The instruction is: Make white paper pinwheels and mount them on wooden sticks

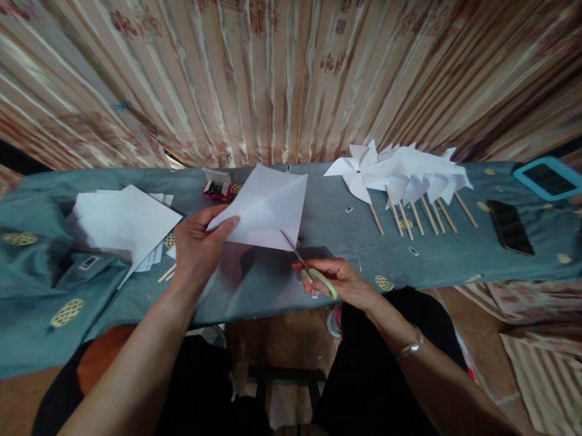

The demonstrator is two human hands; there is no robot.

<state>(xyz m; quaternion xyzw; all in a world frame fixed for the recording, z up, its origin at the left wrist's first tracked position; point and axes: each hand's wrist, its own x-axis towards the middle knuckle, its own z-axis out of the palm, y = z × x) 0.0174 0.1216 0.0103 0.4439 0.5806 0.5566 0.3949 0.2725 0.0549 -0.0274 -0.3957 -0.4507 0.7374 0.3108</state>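
My left hand (201, 243) pinches the left corner of a white square paper sheet (266, 203), thumb on top. Faint fold lines meet near the middle of the sheet, which is held above the cloth-covered table. In my right hand (338, 278) is a pair of scissors (320, 280) with light green handles. Their blades point up and left and lie at the lower right corner of the sheet. Whether the blades are parted cannot be made out.
At left lies a stack of white paper (112, 221), with wooden sticks (167, 273) nearby. Behind the sheet stands a small red box (217, 187) of dark small pieces. Several paper pinwheels (359, 171) on sticks, a phone (509, 228) and a blue-framed tablet (551, 178) occupy the right.
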